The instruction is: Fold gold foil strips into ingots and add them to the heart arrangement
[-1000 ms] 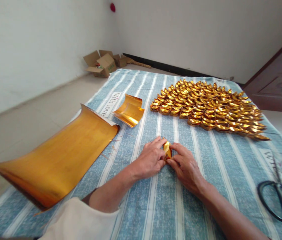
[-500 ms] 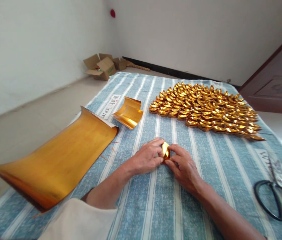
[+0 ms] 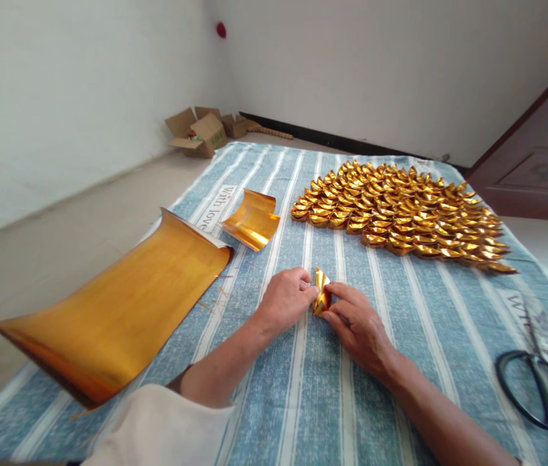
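A: Where's the gold piece right now?

B: The small folded gold paper [image 3: 322,299] stands on edge at the middle of the striped cloth [image 3: 400,362], caught between both hands. The left hand [image 3: 287,299] is curled, its fingertips pinching the paper's left side. The right hand [image 3: 358,325] pinches the right side with thumb and forefinger, the other fingers resting on the cloth.

A: How much open room is there around them?

B: Bare cloth lies on the near side and to the right of the hands. Far right, the heap of folded gold ingots [image 3: 400,217] sits well apart, with a clear band of stripes between it and the hands.

A: And to the left?

B: A large curled gold sheet [image 3: 123,304] lies at the cloth's left edge, partly hanging over onto the floor. A smaller curled gold sheet [image 3: 253,220] sits farther off, near the printed lettering.

A: Anything by the right edge?

B: Black-handled scissors [image 3: 533,388] lie near the near right edge. Beyond the far left corner of the cloth, open cardboard boxes [image 3: 200,131] stand by the wall.
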Demonstrator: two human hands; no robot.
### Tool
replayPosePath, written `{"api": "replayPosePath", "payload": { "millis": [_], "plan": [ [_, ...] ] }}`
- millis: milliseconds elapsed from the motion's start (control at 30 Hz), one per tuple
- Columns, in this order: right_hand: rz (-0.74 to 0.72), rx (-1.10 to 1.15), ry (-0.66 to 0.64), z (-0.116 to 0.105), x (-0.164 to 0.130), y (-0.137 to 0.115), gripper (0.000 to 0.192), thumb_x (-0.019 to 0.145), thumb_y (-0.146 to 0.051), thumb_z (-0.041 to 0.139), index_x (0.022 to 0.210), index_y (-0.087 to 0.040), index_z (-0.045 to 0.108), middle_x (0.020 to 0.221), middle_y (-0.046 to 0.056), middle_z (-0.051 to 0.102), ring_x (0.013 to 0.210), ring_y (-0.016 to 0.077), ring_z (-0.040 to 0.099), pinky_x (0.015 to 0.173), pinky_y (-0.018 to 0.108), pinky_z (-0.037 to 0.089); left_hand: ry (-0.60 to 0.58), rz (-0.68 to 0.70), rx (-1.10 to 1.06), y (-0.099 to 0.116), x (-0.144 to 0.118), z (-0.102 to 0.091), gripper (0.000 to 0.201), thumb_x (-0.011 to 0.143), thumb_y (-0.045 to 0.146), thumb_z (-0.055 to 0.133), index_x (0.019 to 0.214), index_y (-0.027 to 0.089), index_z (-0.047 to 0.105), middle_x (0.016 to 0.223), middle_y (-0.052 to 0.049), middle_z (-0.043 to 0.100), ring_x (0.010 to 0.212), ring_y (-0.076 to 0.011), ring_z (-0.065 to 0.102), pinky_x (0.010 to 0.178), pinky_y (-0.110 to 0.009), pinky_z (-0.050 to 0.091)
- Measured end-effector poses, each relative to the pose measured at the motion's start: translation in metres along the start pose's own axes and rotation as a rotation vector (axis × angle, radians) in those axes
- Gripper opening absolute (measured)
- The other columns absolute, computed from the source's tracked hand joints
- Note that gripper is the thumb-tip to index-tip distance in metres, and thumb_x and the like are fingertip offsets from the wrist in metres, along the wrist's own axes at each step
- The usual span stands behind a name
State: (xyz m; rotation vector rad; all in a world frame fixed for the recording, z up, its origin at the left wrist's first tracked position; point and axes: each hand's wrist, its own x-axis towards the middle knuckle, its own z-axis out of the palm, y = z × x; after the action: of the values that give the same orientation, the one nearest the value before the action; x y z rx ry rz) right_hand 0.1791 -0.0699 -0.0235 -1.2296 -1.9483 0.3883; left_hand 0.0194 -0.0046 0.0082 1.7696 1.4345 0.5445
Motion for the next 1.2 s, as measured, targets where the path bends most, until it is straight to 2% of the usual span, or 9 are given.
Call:
{"api": "replayPosePath", "payload": {
  "millis": [200, 367, 500, 600, 667, 733, 867, 1033, 1200],
  "plan": [
    [-0.004, 0.083, 0.008, -0.003, 0.001, -0.001, 0.018, 0.091, -0.021, 0.051, 0.078, -0.019, 0.064, 0.11, 0.01, 0.065, 0.104, 0.0226, 0.059, 0.089, 0.039, 0.046, -0.11, -0.221, -0.291, 0.006, -0.001, -0.001, 0.007, 0.072, 0.021, 0.06, 0.068, 0.016, 0.058, 0.061, -0.002, 0.067, 0.052, -0.0142, 0.063, 0.043, -0.019, 0.039],
    [0.04, 0.191, -0.016, -0.005, -0.001, -0.001, 0.017, 0.091, -0.021, 0.051, 0.082, -0.02, 0.065, 0.111, 0.008, 0.066, 0.105, 0.0214, 0.06, 0.09, 0.038, 0.046, -0.171, -0.353, -0.396, 0.015, -0.003, -0.008, 0.013, 0.078, 0.027, 0.057, 0.071, 0.015, 0.057, 0.068, -0.005, 0.069, 0.053, -0.0138, 0.064, 0.038, -0.017, 0.036],
    [0.055, 0.217, 0.006, -0.005, -0.002, 0.001, 0.015, 0.09, -0.02, 0.051, 0.085, -0.021, 0.065, 0.107, 0.008, 0.067, 0.106, 0.021, 0.06, 0.091, 0.038, 0.046, -0.179, -0.344, -0.317, 0.013, -0.003, -0.012, 0.016, 0.079, 0.029, 0.057, 0.071, 0.015, 0.056, 0.061, -0.004, 0.067, 0.049, -0.0136, 0.063, 0.038, -0.017, 0.038],
    [0.067, 0.241, 0.021, -0.005, -0.002, 0.003, 0.015, 0.09, -0.02, 0.051, 0.085, -0.021, 0.065, 0.104, 0.008, 0.068, 0.104, 0.0204, 0.061, 0.089, 0.036, 0.047, -0.267, -0.335, -0.239, 0.01, -0.005, -0.013, 0.024, 0.082, 0.034, 0.055, 0.068, 0.015, 0.056, 0.051, -0.002, 0.063, 0.042, -0.0145, 0.061, 0.035, -0.017, 0.036],
    [0.063, 0.251, 0.025, -0.005, -0.002, 0.003, 0.014, 0.09, -0.02, 0.052, 0.084, -0.021, 0.064, 0.104, 0.008, 0.068, 0.102, 0.0202, 0.062, 0.087, 0.036, 0.048, -0.356, -0.362, -0.292, 0.01, -0.006, -0.013, 0.029, 0.086, 0.037, 0.05, 0.07, 0.014, 0.057, 0.052, -0.003, 0.064, 0.043, -0.0152, 0.062, 0.035, -0.018, 0.037],
    [0.044, 0.252, 0.016, -0.006, -0.001, 0.002, 0.014, 0.09, -0.019, 0.051, 0.084, -0.021, 0.064, 0.104, 0.008, 0.067, 0.102, 0.0203, 0.062, 0.087, 0.037, 0.048, -0.391, -0.387, -0.383, 0.012, -0.007, -0.011, 0.029, 0.088, 0.037, 0.047, 0.074, 0.014, 0.059, 0.059, -0.004, 0.067, 0.048, -0.015, 0.065, 0.037, -0.018, 0.039],
    [-0.005, 0.257, -0.026, -0.006, 0.001, -0.002, 0.016, 0.091, -0.018, 0.05, 0.081, -0.02, 0.063, 0.102, 0.008, 0.066, 0.103, 0.0206, 0.06, 0.088, 0.038, 0.047, -0.357, -0.411, -0.487, 0.015, -0.007, -0.006, 0.023, 0.085, 0.034, 0.054, 0.076, 0.014, 0.06, 0.068, -0.005, 0.07, 0.054, -0.014, 0.066, 0.038, -0.016, 0.04],
    [-0.021, 0.221, 0.005, -0.005, 0.0, -0.004, 0.015, 0.089, -0.017, 0.053, 0.08, -0.02, 0.064, 0.106, 0.008, 0.064, 0.105, 0.02, 0.058, 0.09, 0.037, 0.046, -0.254, -0.421, -0.539, 0.017, -0.008, -0.002, 0.012, 0.083, 0.021, 0.055, 0.073, 0.014, 0.056, 0.06, -0.001, 0.065, 0.049, -0.011, 0.062, 0.036, -0.014, 0.039],
    [0.104, 0.197, 0.095, -0.005, -0.002, -0.003, 0.013, 0.087, -0.023, 0.058, 0.081, -0.021, 0.069, 0.115, 0.008, 0.061, 0.105, 0.0214, 0.059, 0.089, 0.038, 0.047, -0.174, -0.385, -0.618, 0.017, -0.009, 0.004, 0.011, 0.08, 0.021, 0.057, 0.071, 0.015, 0.055, 0.061, -0.001, 0.064, 0.048, -0.0095, 0.059, 0.037, -0.014, 0.042]
  ]
}}
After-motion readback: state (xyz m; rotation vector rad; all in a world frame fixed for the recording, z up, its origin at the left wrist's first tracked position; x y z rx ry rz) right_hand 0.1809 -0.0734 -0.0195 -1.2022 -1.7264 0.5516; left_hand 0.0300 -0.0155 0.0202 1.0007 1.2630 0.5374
